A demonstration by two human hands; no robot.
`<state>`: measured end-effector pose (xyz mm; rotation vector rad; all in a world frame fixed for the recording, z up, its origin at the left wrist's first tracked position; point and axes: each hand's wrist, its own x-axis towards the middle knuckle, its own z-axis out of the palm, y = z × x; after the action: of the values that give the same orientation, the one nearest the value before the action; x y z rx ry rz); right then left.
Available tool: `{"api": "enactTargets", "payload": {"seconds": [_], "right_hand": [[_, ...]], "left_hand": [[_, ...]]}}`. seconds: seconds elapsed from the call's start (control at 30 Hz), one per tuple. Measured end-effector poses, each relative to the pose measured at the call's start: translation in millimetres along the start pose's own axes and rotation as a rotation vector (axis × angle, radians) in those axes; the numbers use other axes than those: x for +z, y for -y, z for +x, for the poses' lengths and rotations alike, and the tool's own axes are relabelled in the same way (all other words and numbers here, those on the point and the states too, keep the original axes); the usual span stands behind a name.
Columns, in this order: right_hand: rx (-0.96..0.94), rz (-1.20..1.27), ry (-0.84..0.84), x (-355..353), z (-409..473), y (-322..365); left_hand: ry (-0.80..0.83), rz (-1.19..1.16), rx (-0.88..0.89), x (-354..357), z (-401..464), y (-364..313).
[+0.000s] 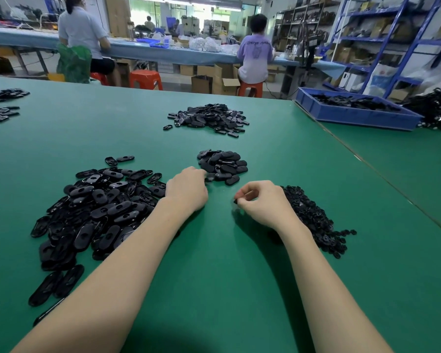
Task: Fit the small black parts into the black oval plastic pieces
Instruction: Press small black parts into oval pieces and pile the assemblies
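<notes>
The big heap of oval pieces (92, 207) is lying on the green bench (214, 276), just left of the left hand (186, 189), whose grip is reaching at the small stack (223, 165); I cannot tell if it is holding one. The right hand (261, 202) is pinching a small black part (236, 201), mostly hidden, beside its pile (313, 220). I think an oval is needed next.
</notes>
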<state>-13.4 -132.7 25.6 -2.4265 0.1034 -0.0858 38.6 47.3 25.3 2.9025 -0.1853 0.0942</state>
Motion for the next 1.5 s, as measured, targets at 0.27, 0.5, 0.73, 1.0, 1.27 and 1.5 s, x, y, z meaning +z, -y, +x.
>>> {"api": "enactTargets", "payload": {"seconds": [0.27, 0.5, 0.73, 1.0, 1.27, 1.5], "right_hand": [[0.021, 0.361, 0.026, -5.7, -2.9, 8.6], [0.015, 0.42, 0.051, -18.0, -6.3, 13.1], [-0.035, 0.416, -0.011, -26.2, -5.6, 19.8], [-0.047, 0.411, -0.024, -26.4, -3.8, 21.7], [-0.046, 0.425, -0.035, -25.0, -4.4, 21.9], [-0.023, 0.43, -0.053, -24.1, -7.0, 26.0]], "left_hand": [[-0.116, -0.445, -0.02, 5.2, -30.7, -1.9], [-0.001, -1.169, -0.072, -4.2, -57.7, -17.2], [0.008, -1.187, -0.017, -20.8, -52.4, -8.2], [0.065, -1.234, 0.046, -32.3, -48.3, -6.8], [0.109, -1.259, 0.065, -28.6, -46.3, -5.1], [0.113, -1.232, 0.069, -27.5, -43.4, -4.8]]}}
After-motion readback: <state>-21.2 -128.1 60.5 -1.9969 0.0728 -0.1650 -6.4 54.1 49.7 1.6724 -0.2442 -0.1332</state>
